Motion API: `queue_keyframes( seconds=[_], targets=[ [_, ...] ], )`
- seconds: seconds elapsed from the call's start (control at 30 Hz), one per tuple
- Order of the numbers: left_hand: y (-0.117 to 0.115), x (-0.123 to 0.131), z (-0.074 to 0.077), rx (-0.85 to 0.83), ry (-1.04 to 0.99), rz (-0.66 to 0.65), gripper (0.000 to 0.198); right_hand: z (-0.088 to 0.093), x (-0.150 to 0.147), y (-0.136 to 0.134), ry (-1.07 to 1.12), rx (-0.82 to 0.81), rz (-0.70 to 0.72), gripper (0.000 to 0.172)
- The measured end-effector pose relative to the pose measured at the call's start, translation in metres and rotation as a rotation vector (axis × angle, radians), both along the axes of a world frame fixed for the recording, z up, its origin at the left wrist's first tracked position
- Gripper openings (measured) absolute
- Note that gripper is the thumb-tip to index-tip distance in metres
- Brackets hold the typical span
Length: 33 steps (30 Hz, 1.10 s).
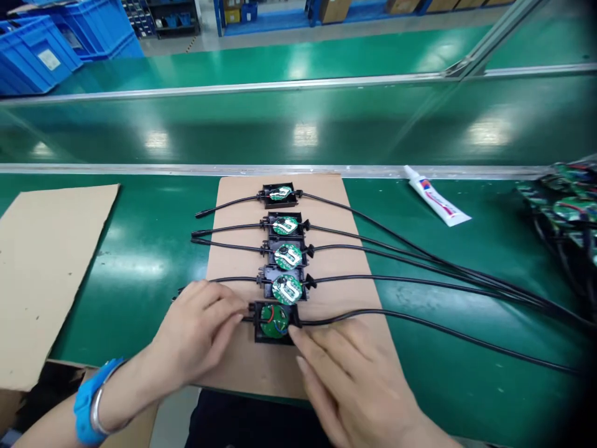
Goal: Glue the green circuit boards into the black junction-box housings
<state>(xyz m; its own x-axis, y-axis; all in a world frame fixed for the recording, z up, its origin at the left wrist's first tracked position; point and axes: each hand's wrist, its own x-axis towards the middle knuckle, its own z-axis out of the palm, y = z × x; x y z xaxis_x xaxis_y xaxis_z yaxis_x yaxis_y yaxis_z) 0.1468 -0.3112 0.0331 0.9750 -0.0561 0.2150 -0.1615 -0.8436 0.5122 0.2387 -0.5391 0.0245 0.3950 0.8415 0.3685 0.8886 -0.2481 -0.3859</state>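
Closest to me on the cardboard lies an uncovered black plastic box [261, 336] with a round green circuit board [273, 321] in it. A red and a blue wire show on the board. My left hand [198, 330] pinches the short black cable [247, 319] just left of this box. My right hand [349, 373] has its fingers stretched out, a fingertip touching the box's right end beside the long black cable [345, 317]. Beyond lie several similar boxes in a column, among them one black box [265, 285] whose board [286, 289] carries a pale U-shaped strip.
A cardboard sheet [280, 373] lies under the boxes; another cardboard piece [51, 255] is at left. A white tube [438, 199] lies back right, near a pile of boards and cables [573, 211]. Blue crates [37, 56] stand beyond the metal rail [186, 169].
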Motion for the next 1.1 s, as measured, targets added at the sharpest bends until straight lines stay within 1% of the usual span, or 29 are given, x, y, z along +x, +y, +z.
queue_keyframes(
  seconds=[0.07, 0.13, 0.2, 0.23, 0.33, 0.4, 0.47, 0.53, 0.6, 0.63, 0.7, 0.77, 0.83, 0.87, 0.93, 1.0, 1.07, 1.1],
  targets=[
    [0.006, 0.001, -0.006, -0.016, 0.059, 0.009, 0.017, 0.002, -0.017, 0.013, -0.046, -0.103, -0.01, 0.037],
    [0.006, 0.004, -0.014, -0.047, 0.111, -0.032, 0.016, -0.002, -0.029, 0.028, -0.089, -0.181, -0.045, 0.042],
    [0.004, 0.006, -0.021, -0.074, 0.132, -0.054, 0.016, -0.009, -0.036, 0.042, -0.114, -0.2, -0.057, 0.043],
    [0.003, 0.006, -0.024, -0.086, 0.132, -0.061, 0.016, -0.012, -0.037, 0.047, -0.118, -0.194, -0.052, 0.04],
    [0.002, 0.005, -0.027, -0.106, 0.122, -0.077, 0.018, -0.016, -0.038, 0.054, -0.093, -0.165, -0.042, 0.033],
    [0.003, 0.006, -0.023, -0.104, 0.135, -0.097, 0.018, -0.012, -0.034, 0.051, -0.044, -0.163, -0.038, 0.033],
    [0.006, 0.012, -0.016, -0.091, 0.18, -0.133, 0.017, -0.004, -0.024, 0.041, 0.032, -0.148, -0.005, 0.035],
    [0.01, 0.023, -0.01, -0.07, 0.212, -0.154, 0.015, 0.005, -0.004, 0.026, 0.091, -0.065, 0.027, 0.03],
    [0.014, 0.037, -0.008, -0.032, 0.199, -0.136, 0.015, 0.007, 0.023, 0.01, 0.083, 0.019, -0.017, 0.025],
    [0.016, 0.043, -0.009, -0.004, 0.187, -0.117, 0.016, 0.006, 0.038, 0.003, 0.06, 0.027, -0.058, 0.025],
    [0.018, 0.053, -0.014, 0.048, 0.181, -0.093, 0.01, -0.003, 0.064, -0.006, 0.063, -0.024, -0.13, 0.027],
    [0.018, 0.056, -0.016, 0.041, 0.192, -0.088, 0.009, -0.013, 0.079, -0.013, 0.123, -0.067, -0.11, 0.025],
    [0.017, 0.053, -0.013, -0.022, 0.198, -0.089, 0.014, -0.015, 0.082, -0.018, 0.176, -0.053, -0.037, 0.023],
    [0.016, 0.05, -0.01, -0.055, 0.206, -0.094, 0.016, -0.012, 0.08, -0.02, 0.178, -0.041, -0.006, 0.023],
    [0.014, 0.044, -0.002, -0.092, 0.236, -0.104, 0.019, 0.001, 0.072, -0.024, 0.145, -0.053, 0.044, 0.027],
    [0.012, 0.042, 0.005, -0.083, 0.265, -0.112, 0.02, 0.017, 0.066, -0.025, 0.088, -0.091, 0.068, 0.028],
    [0.01, 0.043, 0.007, -0.048, 0.269, -0.114, 0.02, 0.027, 0.063, -0.023, 0.059, -0.147, 0.078, 0.026],
    [0.01, 0.045, 0.007, -0.026, 0.264, -0.111, 0.021, 0.029, 0.062, -0.02, 0.052, -0.171, 0.078, 0.025]
  ],
)
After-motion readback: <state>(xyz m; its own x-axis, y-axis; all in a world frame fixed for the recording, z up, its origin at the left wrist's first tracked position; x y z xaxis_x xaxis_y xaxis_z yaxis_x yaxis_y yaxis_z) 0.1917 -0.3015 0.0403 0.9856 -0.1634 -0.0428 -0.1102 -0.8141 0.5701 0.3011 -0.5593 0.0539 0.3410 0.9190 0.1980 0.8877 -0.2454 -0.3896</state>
